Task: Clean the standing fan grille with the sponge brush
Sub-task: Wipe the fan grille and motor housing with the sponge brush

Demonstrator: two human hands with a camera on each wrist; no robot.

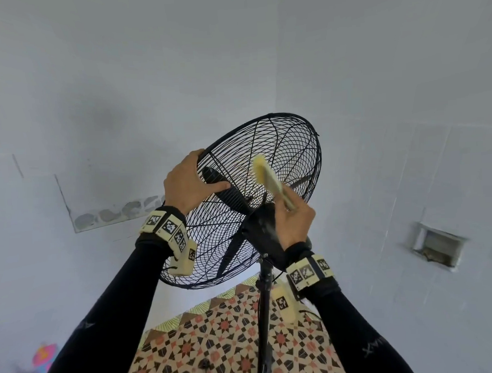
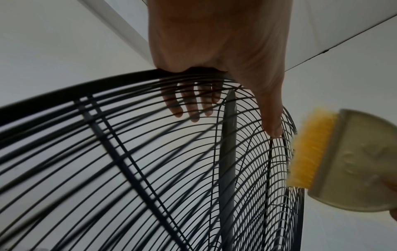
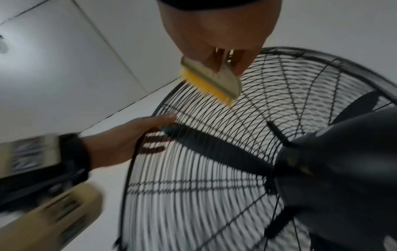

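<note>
Your left hand (image 1: pixel 185 183) grips the grille (image 1: pixel 291 155) rim; your right hand (image 1: pixel 294 226) holds the brush (image 1: pixel 267 175) against its wires.

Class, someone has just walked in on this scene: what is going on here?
A person is cleaning a standing fan. The left hand grips the rim of the black grille to steady it. The right hand holds a brush with its yellow bristles against the rear wires, above the motor housing. The blades look still.
</note>
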